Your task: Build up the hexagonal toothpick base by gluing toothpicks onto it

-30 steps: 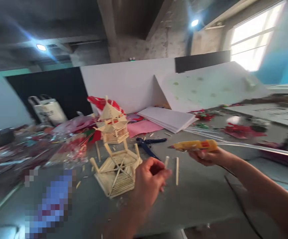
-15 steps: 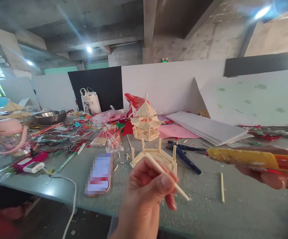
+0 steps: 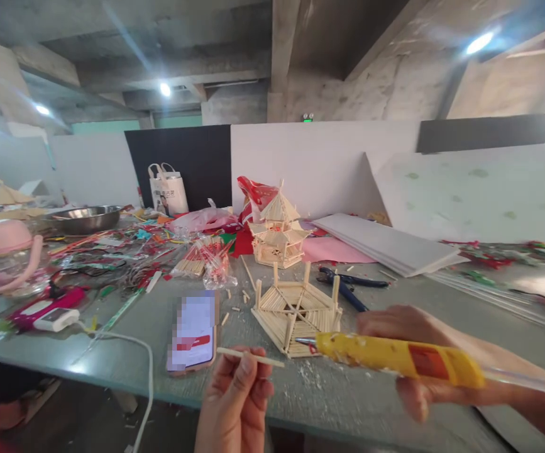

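Observation:
My left hand (image 3: 235, 406) pinches a thin wooden stick (image 3: 249, 357) and holds it level above the table's near edge. My right hand (image 3: 413, 362) grips a yellow glue gun (image 3: 395, 356); its metal tip points left, a short way from the stick's right end. Just behind the tip lies a flat hexagonal base of wooden sticks (image 3: 295, 308) with short upright posts. Farther back stands a small wooden pagoda model (image 3: 278, 231).
A phone (image 3: 193, 330) lies left of the base on the grey table (image 3: 357, 402). Blue-handled pliers (image 3: 347, 286), a stack of white sheets (image 3: 390, 242), a bundle of sticks (image 3: 203, 259), a pink bottle (image 3: 3, 255), a metal bowl (image 3: 83, 219) and craft clutter surround them.
The view swung left and settled. My left hand lowered the stick and turned it level. My right hand brought the glue gun in from the right toward the stick's end.

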Action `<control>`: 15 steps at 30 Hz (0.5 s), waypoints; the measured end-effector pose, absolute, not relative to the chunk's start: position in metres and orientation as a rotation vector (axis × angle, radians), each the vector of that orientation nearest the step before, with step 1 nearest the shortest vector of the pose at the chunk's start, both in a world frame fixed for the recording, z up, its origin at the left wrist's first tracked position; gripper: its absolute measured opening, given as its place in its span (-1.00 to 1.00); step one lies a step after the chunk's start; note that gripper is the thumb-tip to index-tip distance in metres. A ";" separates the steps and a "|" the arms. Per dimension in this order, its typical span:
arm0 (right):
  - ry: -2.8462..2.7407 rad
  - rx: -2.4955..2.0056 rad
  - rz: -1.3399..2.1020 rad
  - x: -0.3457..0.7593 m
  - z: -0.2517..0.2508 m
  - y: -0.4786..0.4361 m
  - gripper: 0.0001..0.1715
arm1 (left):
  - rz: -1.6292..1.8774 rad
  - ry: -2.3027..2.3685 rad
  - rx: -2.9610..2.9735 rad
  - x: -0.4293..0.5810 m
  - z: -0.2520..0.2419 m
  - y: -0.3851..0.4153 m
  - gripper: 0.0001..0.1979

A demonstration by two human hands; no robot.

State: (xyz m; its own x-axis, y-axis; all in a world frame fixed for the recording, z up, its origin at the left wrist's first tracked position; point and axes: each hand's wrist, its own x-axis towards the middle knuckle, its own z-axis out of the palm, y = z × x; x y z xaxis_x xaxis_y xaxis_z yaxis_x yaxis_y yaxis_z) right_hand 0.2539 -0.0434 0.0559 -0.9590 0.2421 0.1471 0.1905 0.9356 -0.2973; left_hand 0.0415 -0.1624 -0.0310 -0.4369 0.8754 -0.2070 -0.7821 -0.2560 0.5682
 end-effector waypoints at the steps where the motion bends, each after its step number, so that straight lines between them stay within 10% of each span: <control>1: -2.889 -0.346 0.517 0.253 0.056 -0.046 -0.42 | 1.876 0.728 0.166 0.044 -0.030 -0.160 -0.82; 15: -2.668 -0.277 0.855 0.264 0.040 -0.044 -0.45 | 1.844 0.649 0.128 0.066 -0.025 -0.152 -0.85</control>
State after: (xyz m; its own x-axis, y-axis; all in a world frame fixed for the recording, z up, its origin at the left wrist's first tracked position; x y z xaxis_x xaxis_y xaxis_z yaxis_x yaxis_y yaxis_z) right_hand 0.2643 -0.0440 0.0403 -0.9283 0.2792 0.2455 0.0844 0.8013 -0.5922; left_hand 0.0663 -0.1517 -0.0253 -0.3729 0.9010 -0.2218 -0.8411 -0.2273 0.4908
